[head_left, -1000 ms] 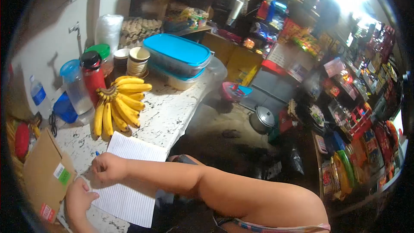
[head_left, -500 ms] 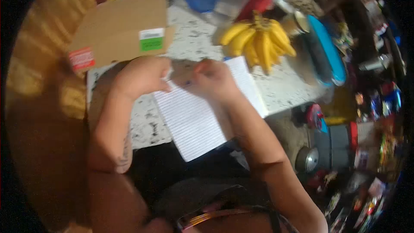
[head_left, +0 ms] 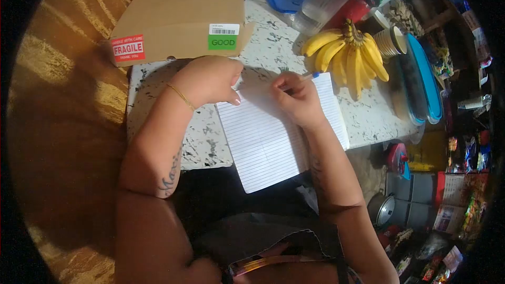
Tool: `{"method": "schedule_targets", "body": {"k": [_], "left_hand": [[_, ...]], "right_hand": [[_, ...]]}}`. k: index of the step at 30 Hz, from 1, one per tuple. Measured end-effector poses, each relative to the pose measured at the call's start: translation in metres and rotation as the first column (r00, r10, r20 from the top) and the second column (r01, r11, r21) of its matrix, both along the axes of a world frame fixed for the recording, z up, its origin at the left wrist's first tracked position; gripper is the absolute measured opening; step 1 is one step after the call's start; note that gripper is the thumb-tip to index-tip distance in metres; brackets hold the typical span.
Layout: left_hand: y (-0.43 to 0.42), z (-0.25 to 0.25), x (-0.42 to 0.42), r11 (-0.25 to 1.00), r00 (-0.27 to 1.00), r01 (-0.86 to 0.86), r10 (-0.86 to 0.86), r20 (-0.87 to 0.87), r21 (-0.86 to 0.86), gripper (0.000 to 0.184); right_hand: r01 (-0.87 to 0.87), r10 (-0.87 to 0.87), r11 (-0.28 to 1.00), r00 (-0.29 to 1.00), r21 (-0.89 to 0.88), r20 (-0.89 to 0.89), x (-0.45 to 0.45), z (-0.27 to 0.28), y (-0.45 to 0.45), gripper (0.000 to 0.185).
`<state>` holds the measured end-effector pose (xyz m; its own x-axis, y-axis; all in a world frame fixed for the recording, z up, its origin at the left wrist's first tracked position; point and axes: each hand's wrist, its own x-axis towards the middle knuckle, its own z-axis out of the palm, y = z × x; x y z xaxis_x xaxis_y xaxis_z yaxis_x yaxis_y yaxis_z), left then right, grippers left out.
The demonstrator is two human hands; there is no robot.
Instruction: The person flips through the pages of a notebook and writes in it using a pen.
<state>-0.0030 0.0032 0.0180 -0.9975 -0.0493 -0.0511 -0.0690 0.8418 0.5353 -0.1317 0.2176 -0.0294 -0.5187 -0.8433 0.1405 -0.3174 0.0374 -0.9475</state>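
Note:
A lined paper notebook [head_left: 268,139] lies open at a slant on the speckled white table [head_left: 202,139]. My left hand [head_left: 213,81] rests at the page's upper left corner, thumb on the paper edge, fingers curled and partly hidden beneath. Over the upper part of the page, my right hand [head_left: 297,97] pinches a pen [head_left: 309,77] with a blue end pointing up to the right. The pen's tip is hidden by the hand. No writing can be made out on the visible page.
A cardboard box [head_left: 176,18] with labels lies beyond my left hand. Bananas [head_left: 350,60] sit beyond the notebook. Behind them are a clear pitcher [head_left: 329,0], stacked cups [head_left: 392,41] and blue-lidded containers [head_left: 423,79]. A pot [head_left: 385,209] is lower right, off the table.
The view has swung left and down, so the table, box and both arms now show more fully. The pen in my right hand has come into clear sight. Both hands remain near the page's top.

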Motion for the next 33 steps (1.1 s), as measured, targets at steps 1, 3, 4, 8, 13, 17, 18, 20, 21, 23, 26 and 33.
{"method": "schedule_targets", "body": {"k": [1, 3, 4, 8, 13, 17, 18, 20, 21, 23, 26, 33], "left_hand": [[0.001, 0.001, 0.0, 1.0, 1.0, 0.0, 0.0, 0.007, -0.013, 0.04], [0.001, 0.005, 0.0, 0.999, 1.0, -0.001, 0.002, 0.021, -0.038, 0.038], [0.001, 0.005, 0.0, 0.999, 1.0, -0.001, 0.001, 0.024, -0.033, 0.038], [0.0, 0.0, 0.0, 1.0, 1.0, 0.009, -0.009, 0.002, -0.014, 0.04], [0.0, 0.001, 0.0, 1.0, 1.0, 0.011, -0.011, 0.0, -0.01, 0.042], [0.003, 0.007, -0.001, 0.999, 0.997, -0.021, 0.025, 0.074, -0.048, 0.04], [0.004, 0.011, -0.002, 0.997, 0.993, -0.029, 0.037, 0.111, -0.07, 0.039], [0.005, 0.012, -0.002, 0.997, 0.992, -0.031, 0.039, 0.119, -0.069, 0.039], [0.005, 0.012, -0.002, 0.997, 0.991, -0.032, 0.04, 0.124, -0.07, 0.039], [0.006, 0.014, -0.002, 0.997, 0.989, -0.039, 0.047, 0.138, -0.062, 0.039], [0.005, 0.012, -0.002, 0.998, 0.992, -0.03, 0.036, 0.12, -0.057, 0.039], [0.004, 0.01, -0.002, 0.999, 0.994, -0.025, 0.028, 0.106, -0.03, 0.039]], "right_hand": [[-0.007, 0.007, 1.0, 1.0, -0.014, -0.003, 0.0, -0.002, -0.001, 0.005], [0.007, -0.007, 1.0, 1.0, 0.002, -0.002, 0.002, 0.003, 0.001, 0.005], [0.014, -0.014, 1.0, 1.0, 0.009, -0.002, 0.004, 0.006, 0.001, 0.005], [0.012, -0.013, 1.0, 0.999, 0.023, 0.049, 0.003, 0.007, 0.001, 0.005], [-0.01, 0.009, 1.0, 0.998, 0.009, 0.063, -0.002, 0.004, 0.002, 0.005], [0.025, -0.023, 0.998, 0.999, 0.051, -0.027, -0.002, 0.004, 0.002, 0.005], [0.035, -0.033, 0.997, 0.999, 0.062, -0.036, 0.0, 0.008, 0.002, 0.005], [0.03, -0.028, 0.998, 0.999, 0.057, -0.035, 0.001, 0.008, 0.001, 0.004], [0.015, -0.014, 0.999, 1.0, 0.042, -0.024, -0.001, 0.005, 0.002, 0.004], [0.006, -0.006, 0.999, 1.0, 0.033, 0.007, -0.002, 0.003, 0.002, 0.004], [0.014, -0.015, 0.999, 0.999, 0.04, 0.043, -0.002, 0.002, 0.002, 0.005], [0.02, -0.019, 0.999, 0.999, 0.037, -0.032, -0.002, 0.0, 0.003, 0.004]]}}
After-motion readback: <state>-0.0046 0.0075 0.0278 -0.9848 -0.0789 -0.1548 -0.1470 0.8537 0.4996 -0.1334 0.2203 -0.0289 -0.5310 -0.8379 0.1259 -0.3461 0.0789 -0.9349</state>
